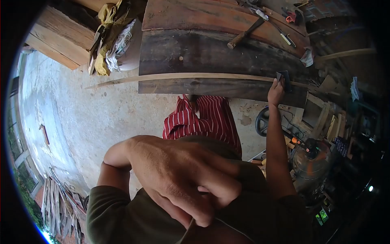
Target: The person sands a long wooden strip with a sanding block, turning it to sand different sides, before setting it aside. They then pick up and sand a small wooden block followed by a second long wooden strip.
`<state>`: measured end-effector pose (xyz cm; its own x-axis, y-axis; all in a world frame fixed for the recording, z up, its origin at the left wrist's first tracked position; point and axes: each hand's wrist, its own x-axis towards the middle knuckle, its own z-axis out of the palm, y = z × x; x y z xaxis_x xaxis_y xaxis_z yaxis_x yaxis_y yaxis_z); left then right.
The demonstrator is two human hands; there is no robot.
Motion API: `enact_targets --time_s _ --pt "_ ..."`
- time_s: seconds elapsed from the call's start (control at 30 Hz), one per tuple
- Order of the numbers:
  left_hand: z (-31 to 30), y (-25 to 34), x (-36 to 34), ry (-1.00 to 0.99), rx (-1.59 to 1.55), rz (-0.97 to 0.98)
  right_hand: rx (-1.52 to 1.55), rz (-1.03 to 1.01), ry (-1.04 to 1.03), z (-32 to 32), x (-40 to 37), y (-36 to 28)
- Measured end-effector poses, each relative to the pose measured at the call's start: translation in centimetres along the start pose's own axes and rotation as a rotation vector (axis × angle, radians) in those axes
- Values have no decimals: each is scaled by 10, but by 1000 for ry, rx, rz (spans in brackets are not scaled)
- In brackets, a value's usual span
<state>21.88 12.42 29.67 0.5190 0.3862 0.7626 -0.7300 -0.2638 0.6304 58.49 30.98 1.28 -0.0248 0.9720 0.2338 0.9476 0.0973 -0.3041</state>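
Right hand point(276, 92) holds dark sheet point(287, 82) (left point(174, 175) touches shirt point(111, 215)).

Matt wooden strip point(183, 76), striped cloth garment point(211, 118)

No text, labels, numbers or signs can be read.

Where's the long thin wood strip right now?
Head view: the strip lies lengthwise along the near side of the wooden table, left end jutting out past it; the right hand, holding a dark sheet, is near its right end.
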Motion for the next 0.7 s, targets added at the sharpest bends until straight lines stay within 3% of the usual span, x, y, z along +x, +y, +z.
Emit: enact_targets --time_s 0.07,0.13,0.4,0.7 --pt "24 -12 22 831 131 152 3 -42 -2 -2 1 1" --pt "26 -12 38 1134 181 87 6 -48 -10 -6 2 -2" --pt "42 -69 39 1229 73 -84 34 -194 -76 -5 3 33" --pt "48 -147 105 979 -19 -130 284 -368 -13 -3 3 45"
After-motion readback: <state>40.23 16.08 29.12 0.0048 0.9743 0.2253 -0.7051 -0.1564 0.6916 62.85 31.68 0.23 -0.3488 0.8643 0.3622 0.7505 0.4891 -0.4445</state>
